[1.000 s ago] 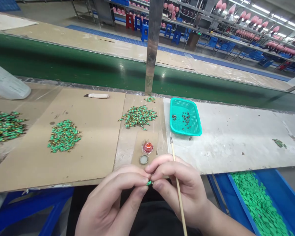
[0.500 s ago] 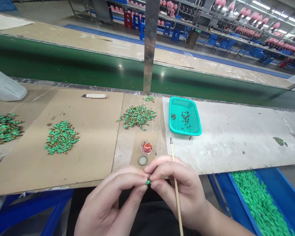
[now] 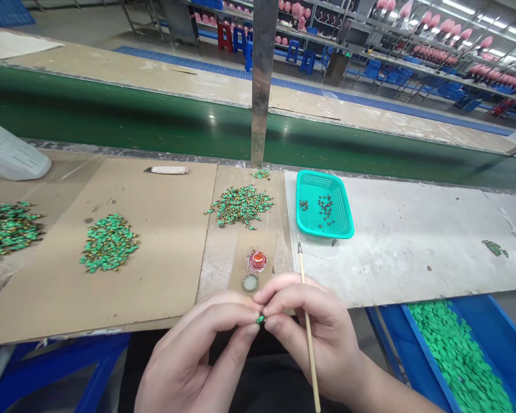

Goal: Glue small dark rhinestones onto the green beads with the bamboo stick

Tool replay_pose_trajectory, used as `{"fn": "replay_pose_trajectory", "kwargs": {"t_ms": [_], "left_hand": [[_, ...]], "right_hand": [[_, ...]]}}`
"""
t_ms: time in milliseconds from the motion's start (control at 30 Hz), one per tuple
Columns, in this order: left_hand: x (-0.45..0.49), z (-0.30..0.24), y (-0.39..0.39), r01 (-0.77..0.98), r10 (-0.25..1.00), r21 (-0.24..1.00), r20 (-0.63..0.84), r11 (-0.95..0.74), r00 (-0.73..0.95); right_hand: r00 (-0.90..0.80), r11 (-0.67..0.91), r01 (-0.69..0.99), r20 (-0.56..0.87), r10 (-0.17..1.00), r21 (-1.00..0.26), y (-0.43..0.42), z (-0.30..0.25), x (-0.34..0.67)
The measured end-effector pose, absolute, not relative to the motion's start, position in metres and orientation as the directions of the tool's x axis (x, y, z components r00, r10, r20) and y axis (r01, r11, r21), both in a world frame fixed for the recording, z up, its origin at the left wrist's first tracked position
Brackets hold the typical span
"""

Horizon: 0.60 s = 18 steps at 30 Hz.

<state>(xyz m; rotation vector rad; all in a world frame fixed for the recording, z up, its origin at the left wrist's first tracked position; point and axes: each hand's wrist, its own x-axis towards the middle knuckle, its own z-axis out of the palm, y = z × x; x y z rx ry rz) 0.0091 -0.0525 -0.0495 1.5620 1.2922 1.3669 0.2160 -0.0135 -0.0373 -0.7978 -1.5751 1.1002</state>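
Green and glossy, one small bead (image 3: 260, 319) is sitting between your fingertips, just beyond the table's near edge. Your left hand (image 3: 195, 350) is pinching it narrowly between thumb and forefinger, while your right hand (image 3: 327, 327) is meeting it from the other side, also narrowed, and is holding a thin brush (image 3: 311, 355) with its tip pointing away from you. You seem to be partway through this single piece. Similar green-and-gold pieces are lying in a left pile (image 3: 110, 243) and a middle pile (image 3: 241, 203) on the cardboard (image 3: 167, 241), but nothing is showing which are finished or left. Your fingers are covering most of the bead, so only its green face and a darker spot are showing.
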Motion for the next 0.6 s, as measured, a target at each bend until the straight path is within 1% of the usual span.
{"fn": "replay_pose_trajectory", "kwargs": {"t_ms": [267, 400, 467, 533, 600], "left_hand": [[0.008, -0.051, -0.046, 0.244, 0.952, 0.923, 0.307, -0.299, 0.003], [0.010, -0.045, -0.040, 0.251, 0.965, 0.933, 0.261, -0.259, 0.023], [0.011, -0.041, -0.030, 0.289, 0.968, 0.924, 0.244, -0.250, 0.058], [0.009, -0.039, -0.009, 0.374, 0.966, 0.891, 0.248, -0.259, 0.078], [0.002, -0.043, 0.023, 0.474, 0.962, 0.842, 0.271, -0.257, 0.040]], "right_hand": [[-0.244, 0.364, -0.014, 0.356, 0.902, -0.931, -0.011, -0.044, 0.214], [-0.241, 0.375, 0.012, 0.362, 0.901, -0.927, -0.005, -0.048, 0.214], [-0.215, 0.396, 0.056, 0.376, 0.901, -0.917, 0.000, -0.048, 0.217], [-0.149, 0.418, 0.128, 0.399, 0.905, -0.900, 0.005, -0.048, 0.224], [-0.065, 0.414, 0.214, 0.410, 0.910, -0.885, 0.011, -0.048, 0.233]]}}
